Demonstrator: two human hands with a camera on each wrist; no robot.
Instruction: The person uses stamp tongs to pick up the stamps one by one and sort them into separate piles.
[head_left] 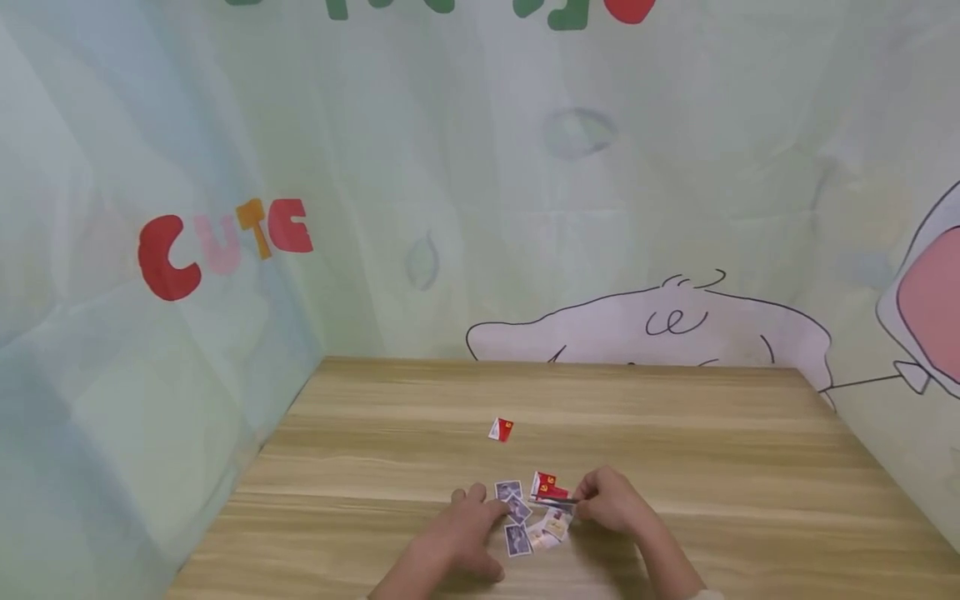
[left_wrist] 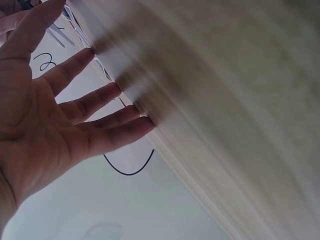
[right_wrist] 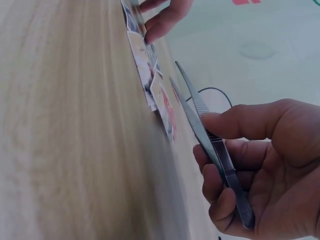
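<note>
Small stamps lie in a loose cluster on the table. Grey picture stamps (head_left: 518, 540) are at its left, red ones (head_left: 545, 483) at the upper right, and pale, cream-coloured ones (head_left: 556, 523) at the lower right. My left hand (head_left: 465, 533) spreads its fingers on the table left of the cluster, the index fingertip at the middle grey stamp. In my right hand (right_wrist: 265, 165) I hold metal tweezers (right_wrist: 227, 167) between thumb and fingers. Their tips are apart, and in the head view the tweezers (head_left: 553, 502) reach over the cluster, between red and cream stamps.
One red and white stamp (head_left: 500, 429) lies by itself farther back on the wood-grain table (head_left: 360, 467). A printed cloth backdrop (head_left: 480, 208) with cartoon drawings and letters rises behind the table and along its left side.
</note>
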